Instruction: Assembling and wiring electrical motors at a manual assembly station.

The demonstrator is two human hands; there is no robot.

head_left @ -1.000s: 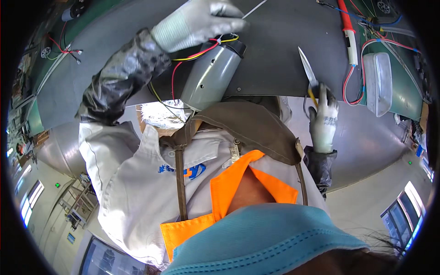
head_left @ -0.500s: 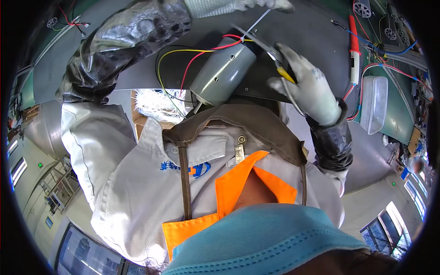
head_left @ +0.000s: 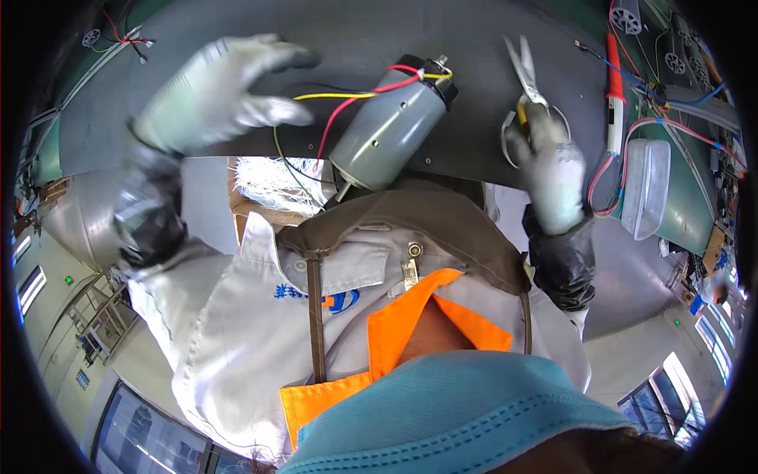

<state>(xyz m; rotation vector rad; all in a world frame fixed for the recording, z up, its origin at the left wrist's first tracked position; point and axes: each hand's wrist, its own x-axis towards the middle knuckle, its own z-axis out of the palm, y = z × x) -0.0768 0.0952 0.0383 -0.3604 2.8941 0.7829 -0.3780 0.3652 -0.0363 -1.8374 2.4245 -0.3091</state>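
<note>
A grey cylindrical motor (head_left: pixel 387 134) lies tilted on the dark bench top at its near edge. Red, yellow and black wires (head_left: pixel 335 96) run from its far end, bundled there by a white cable tie (head_left: pixel 420 74). My left hand (head_left: pixel 229 95), in a pale glove, is left of the motor, touching nothing, its fingers apart. Scissors (head_left: pixel 524 73) are in my gloved right hand (head_left: pixel 549 166), to the motor's right. Their blades point away from me and stand slightly apart. A yellow part shows at the handle.
Below the bench edge, a cardboard box (head_left: pixel 235 197) holds a heap of thin white strips. At the right lie a red and white pen-like tool (head_left: pixel 614 95), a clear plastic box (head_left: pixel 647 189) and several wires. More wires (head_left: pixel 126 35) lie at the far left.
My left hand has let go of the cable tie's tail and moved left and nearer. The long tail no longer shows on the tie. My right hand has drawn the scissors away rightward.
</note>
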